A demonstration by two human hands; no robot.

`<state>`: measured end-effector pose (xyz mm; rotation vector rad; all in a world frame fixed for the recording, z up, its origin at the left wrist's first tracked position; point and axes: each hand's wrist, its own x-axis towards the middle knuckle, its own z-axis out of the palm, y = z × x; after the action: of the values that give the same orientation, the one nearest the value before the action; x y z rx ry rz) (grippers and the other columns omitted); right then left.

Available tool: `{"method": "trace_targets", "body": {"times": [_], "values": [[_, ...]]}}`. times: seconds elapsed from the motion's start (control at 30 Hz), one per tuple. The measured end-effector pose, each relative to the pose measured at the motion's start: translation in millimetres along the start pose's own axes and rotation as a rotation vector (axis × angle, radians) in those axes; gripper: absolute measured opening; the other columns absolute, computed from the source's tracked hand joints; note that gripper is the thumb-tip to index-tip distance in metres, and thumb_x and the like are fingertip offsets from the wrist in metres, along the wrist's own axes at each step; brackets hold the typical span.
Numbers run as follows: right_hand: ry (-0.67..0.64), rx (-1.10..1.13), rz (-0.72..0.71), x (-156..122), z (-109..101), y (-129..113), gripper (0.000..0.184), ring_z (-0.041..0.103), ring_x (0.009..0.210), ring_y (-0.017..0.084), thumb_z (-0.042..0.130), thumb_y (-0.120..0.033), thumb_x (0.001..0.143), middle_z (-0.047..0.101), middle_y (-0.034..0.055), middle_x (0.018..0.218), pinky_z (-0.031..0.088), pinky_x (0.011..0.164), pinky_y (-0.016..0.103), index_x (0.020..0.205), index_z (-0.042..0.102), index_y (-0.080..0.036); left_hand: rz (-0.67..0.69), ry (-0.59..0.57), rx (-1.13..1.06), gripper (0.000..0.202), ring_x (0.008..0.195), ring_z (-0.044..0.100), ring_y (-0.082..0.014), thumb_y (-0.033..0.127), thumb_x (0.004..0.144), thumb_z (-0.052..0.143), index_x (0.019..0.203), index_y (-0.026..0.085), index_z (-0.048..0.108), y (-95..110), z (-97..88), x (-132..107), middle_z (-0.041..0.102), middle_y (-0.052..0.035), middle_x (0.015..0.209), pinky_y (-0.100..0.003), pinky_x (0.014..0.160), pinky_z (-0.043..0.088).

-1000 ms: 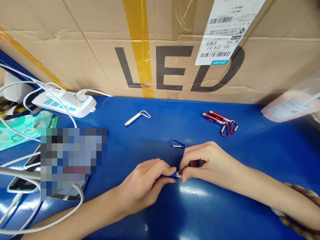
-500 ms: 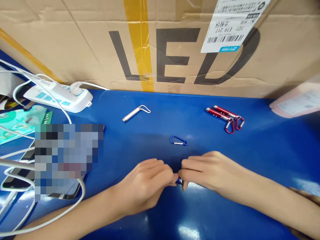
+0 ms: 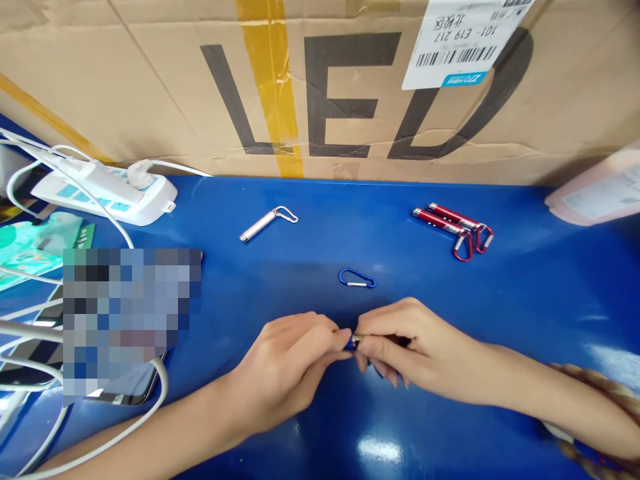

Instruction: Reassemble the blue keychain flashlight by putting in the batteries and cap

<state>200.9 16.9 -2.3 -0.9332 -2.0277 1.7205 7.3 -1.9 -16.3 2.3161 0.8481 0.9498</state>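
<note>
My left hand (image 3: 295, 360) is closed, pinching a small blue tube (image 3: 349, 344) between thumb and fingers; most of the tube is hidden in the hand. At the tube's right end a bit of metal shows, gripped between the thumb and forefinger of my right hand (image 3: 407, 347). Something dark peeks out beneath the right hand's curled fingers, too covered to name. Just beyond both hands lies a loose blue carabiner (image 3: 357, 279) on the blue table (image 3: 320, 240). Farther off are a silver keychain penlight (image 3: 259, 227) with its clip and two red ones (image 3: 441, 221) side by side.
A large cardboard box (image 3: 160, 100) walls off the back. To the left are a white power strip (image 3: 145, 207), white cables (image 3: 163, 387), a green packet (image 3: 30, 247) and a phone (image 3: 135, 390) beside a blurred-out patch. A pinkish bottle (image 3: 595, 190) lies at the right.
My right hand has turned, so its thumb now shows on top and its lower fingers curl beneath. Metal now shows at the tube's end. The view has shifted slightly.
</note>
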Motion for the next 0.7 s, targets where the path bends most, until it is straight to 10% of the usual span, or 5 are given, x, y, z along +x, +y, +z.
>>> {"method": "trace_targets", "body": {"times": [0.7], "values": [[-0.051,0.287,0.184,3.1,-6.8,0.1,0.037,0.046,0.038,0.003,0.053,-0.047,0.082,0.048,-0.0052,0.049,0.039,0.036,0.012,0.067,0.060,-0.013,-0.126,-0.021,-0.035,0.023,0.071,0.062,-0.0105,0.011,0.088,0.048,0.108,0.018,0.055,4.8,-4.1,2.0,0.066,-0.0011,0.082,-0.020,0.065,0.049]]}}
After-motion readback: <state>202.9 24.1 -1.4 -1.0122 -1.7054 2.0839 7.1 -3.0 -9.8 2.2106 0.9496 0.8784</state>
